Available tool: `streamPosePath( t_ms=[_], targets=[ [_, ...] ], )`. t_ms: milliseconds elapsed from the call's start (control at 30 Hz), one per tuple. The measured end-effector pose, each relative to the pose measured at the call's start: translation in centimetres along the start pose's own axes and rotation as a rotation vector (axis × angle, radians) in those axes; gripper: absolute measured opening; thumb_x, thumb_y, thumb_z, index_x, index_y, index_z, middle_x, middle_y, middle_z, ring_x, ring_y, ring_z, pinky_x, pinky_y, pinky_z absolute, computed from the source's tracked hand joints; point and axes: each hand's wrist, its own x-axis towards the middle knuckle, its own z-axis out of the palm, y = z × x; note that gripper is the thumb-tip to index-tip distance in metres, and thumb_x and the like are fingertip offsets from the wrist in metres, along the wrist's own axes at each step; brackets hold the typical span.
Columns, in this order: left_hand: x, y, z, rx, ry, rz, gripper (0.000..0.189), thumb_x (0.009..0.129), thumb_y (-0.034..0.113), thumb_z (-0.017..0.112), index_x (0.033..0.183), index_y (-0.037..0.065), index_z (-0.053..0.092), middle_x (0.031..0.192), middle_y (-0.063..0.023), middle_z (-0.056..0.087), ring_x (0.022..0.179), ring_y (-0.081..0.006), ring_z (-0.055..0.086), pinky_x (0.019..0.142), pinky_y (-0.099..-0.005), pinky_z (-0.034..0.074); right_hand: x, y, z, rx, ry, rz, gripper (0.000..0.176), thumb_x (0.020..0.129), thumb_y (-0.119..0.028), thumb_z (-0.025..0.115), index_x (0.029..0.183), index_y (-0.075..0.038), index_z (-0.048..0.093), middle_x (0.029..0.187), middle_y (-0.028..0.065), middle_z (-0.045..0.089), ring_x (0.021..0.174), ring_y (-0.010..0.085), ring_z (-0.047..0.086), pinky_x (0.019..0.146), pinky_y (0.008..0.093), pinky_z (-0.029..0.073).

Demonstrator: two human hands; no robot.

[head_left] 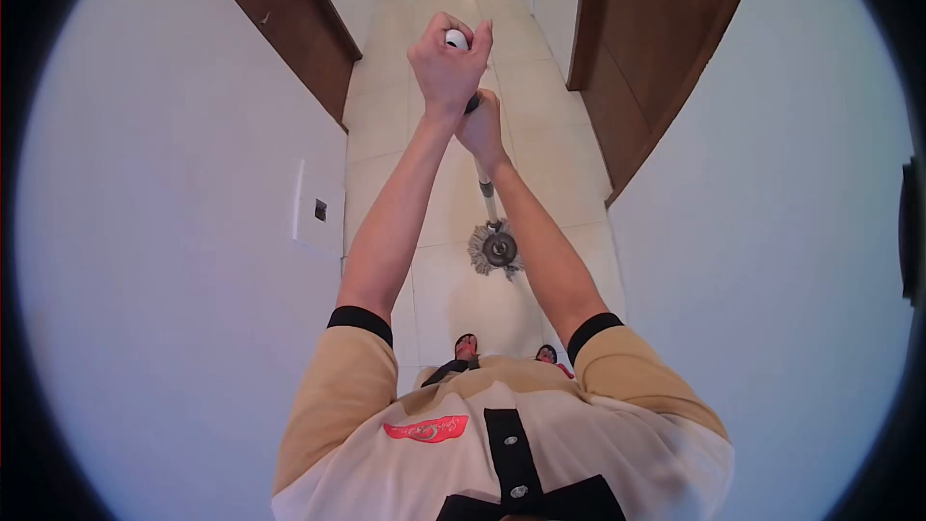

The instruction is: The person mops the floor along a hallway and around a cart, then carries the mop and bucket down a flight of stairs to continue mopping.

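A mop [500, 249] with a round grey head and stringy fringe rests on the tiled floor in front of my feet. Its pale handle rises toward me, partly hidden by my arms and hands. My left hand [449, 68] is closed around the top of the handle, where a white end cap [456, 40] shows between the fingers. Lower on the handle, my right hand [481, 125] is wrapped around it, close beneath the left wrist. A dark grip section [472, 103] is visible between the two hands.
White walls flank a narrow corridor of cream tiles [381, 178]. A brown door [656, 48] stands on the right, and another brown door [280, 19] on the left. A wall plate [307, 207] is on the left wall. My feet [467, 344] are just behind the mop.
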Motion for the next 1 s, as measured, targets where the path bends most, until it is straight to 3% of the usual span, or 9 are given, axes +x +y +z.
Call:
streamPosePath(
  t_ms=[100,233,367,567,667,767,867,967,1000],
  targets=[
    [0.5,-0.6,0.0,-0.005,-0.032,0.106,0.027,0.072,0.012,0.065,0.058,0.003,0.043,0.049,-0.0028,0.05,0.042,-0.008,0.052,0.036,-0.0187,0.038,0.4,-0.1,0.3,0.015,0.026,0.009,0.024,0.063,-0.01,0.062,0.05,0.001,0.045,0.044,0.0103,0.048,0.042,0.0166,0.048,0.045,0.0311,0.038],
    [0.2,0.0,-0.4,-0.312,-0.221,-0.035,0.027,0.078,0.016,0.056,0.057,0.004,0.042,0.048,-0.0035,0.048,0.042,-0.0097,0.05,0.04,-0.0207,0.04,0.3,0.5,-0.3,0.0,0.051,0.01,0.022,0.065,-0.01,0.061,0.053,0.002,0.048,0.046,0.0107,0.049,0.044,0.0139,0.048,0.045,0.0309,0.038],
    [1.2,1.6,-1.6,-0.732,-0.589,-0.446,0.03,0.083,0.022,0.046,0.06,0.004,0.044,0.048,-0.0046,0.048,0.044,-0.0131,0.051,0.047,-0.0244,0.043,-0.7,-0.5,-1.4,-0.026,0.025,0.164,0.022,0.07,-0.012,0.059,0.057,0.003,0.051,0.048,0.0124,0.051,0.044,0.015,0.049,0.046,0.0314,0.039],
    [-1.6,0.4,-1.7,-0.622,-0.638,-0.406,0.027,0.084,0.023,0.045,0.065,0.004,0.045,0.053,-0.0063,0.05,0.051,-0.0148,0.053,0.053,-0.0256,0.043,-3.2,1.2,-2.4,0.008,-0.057,0.25,0.026,0.073,-0.015,0.058,0.053,0.001,0.049,0.045,0.0032,0.046,0.044,0.0084,0.041,0.043,0.0282,0.035],
    [4.4,-0.9,-3.2,-0.726,-1.046,-0.465,0.027,0.084,0.024,0.045,0.066,0.004,0.046,0.057,-0.0062,0.051,0.053,-0.0146,0.053,0.055,-0.0252,0.043,0.3,0.0,-1.1,0.145,-0.185,0.277,0.028,0.073,-0.014,0.058,0.051,0.0,0.046,0.045,-0.0018,0.042,0.044,0.0062,0.038,0.042,0.0266,0.033],
    [5.4,-0.6,-3.4,-0.785,-1.054,-0.486,0.027,0.083,0.025,0.049,0.067,0.003,0.045,0.061,-0.0047,0.05,0.056,-0.0133,0.051,0.053,-0.0262,0.043,0.7,-0.8,-0.4,0.212,-0.177,0.265,0.026,0.072,-0.012,0.058,0.053,0.0,0.047,0.045,-0.003,0.042,0.044,0.0066,0.037,0.042,0.0273,0.033],
    [2.0,0.2,-1.8,-0.238,-0.212,-0.276,0.029,0.08,0.025,0.056,0.067,0.002,0.045,0.062,-0.0041,0.048,0.056,-0.0129,0.048,0.052,-0.0262,0.041,0.8,-0.6,0.5,0.077,0.017,0.147,0.022,0.072,-0.013,0.059,0.056,-0.001,0.05,0.048,-0.0015,0.047,0.047,0.0067,0.042,0.043,0.0265,0.035],
    [0.4,2.8,-0.5,-0.012,0.197,-0.095,0.031,0.077,0.026,0.061,0.069,0.001,0.045,0.06,-0.0043,0.047,0.055,-0.0126,0.045,0.05,-0.0251,0.039,2.7,5.1,1.2,0.349,0.011,0.112,0.018,0.071,-0.012,0.06,0.058,-0.001,0.052,0.052,0.0005,0.051,0.049,0.0086,0.048,0.045,0.0249,0.038],
    [0.2,3.6,-0.2,-0.041,0.207,-0.139,0.032,0.077,0.027,0.061,0.069,0.001,0.044,0.059,-0.0039,0.046,0.053,-0.0129,0.043,0.05,-0.0241,0.038,2.9,5.4,1.3,0.394,0.017,0.088,0.017,0.071,-0.012,0.06,0.059,-0.001,0.053,0.052,0.001,0.052,0.049,0.0091,0.049,0.045,0.0243,0.038]
  ],
)
